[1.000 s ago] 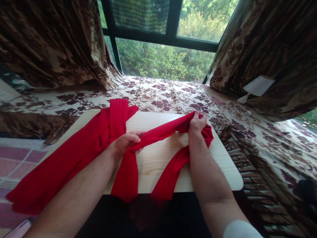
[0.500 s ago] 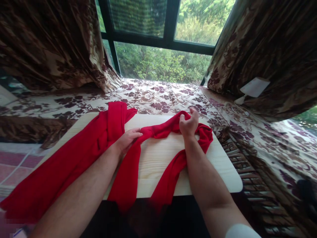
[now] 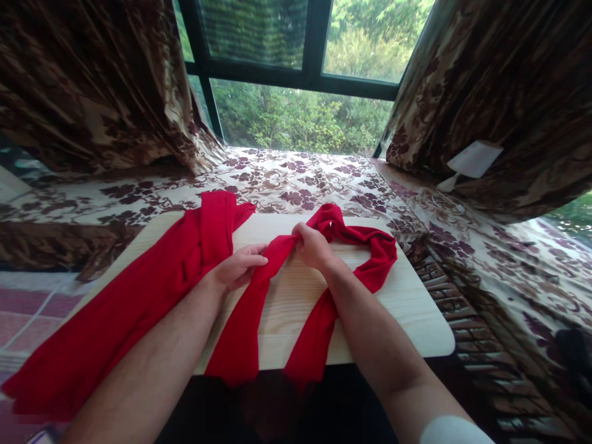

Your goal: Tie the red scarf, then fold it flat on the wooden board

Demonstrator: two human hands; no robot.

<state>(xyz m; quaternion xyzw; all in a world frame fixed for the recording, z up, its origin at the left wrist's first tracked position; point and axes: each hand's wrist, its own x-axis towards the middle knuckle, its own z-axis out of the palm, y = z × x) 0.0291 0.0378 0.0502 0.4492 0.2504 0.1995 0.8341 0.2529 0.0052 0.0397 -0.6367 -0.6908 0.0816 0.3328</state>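
Observation:
A long red cloth (image 3: 139,296) lies across a small light wooden table (image 3: 402,308), bunched at the left and looped at the right, with two ends hanging over the near edge. My left hand (image 3: 238,268) rests near the table's middle, its fingers curled onto a band of the cloth. Just to its right, my right hand (image 3: 312,243) pinches the same band where the loop begins. The two hands sit close together.
A floral brown and cream fabric (image 3: 296,179) covers the ledge behind the table. Matching curtains (image 3: 92,86) hang on both sides of a dark-framed window (image 3: 296,68). A white card (image 3: 472,157) lies on the right curtain.
My right hand has moved left from the table's right side to beside the left hand, sliding along the cloth. The stretched band has slackened into a loop on the right.

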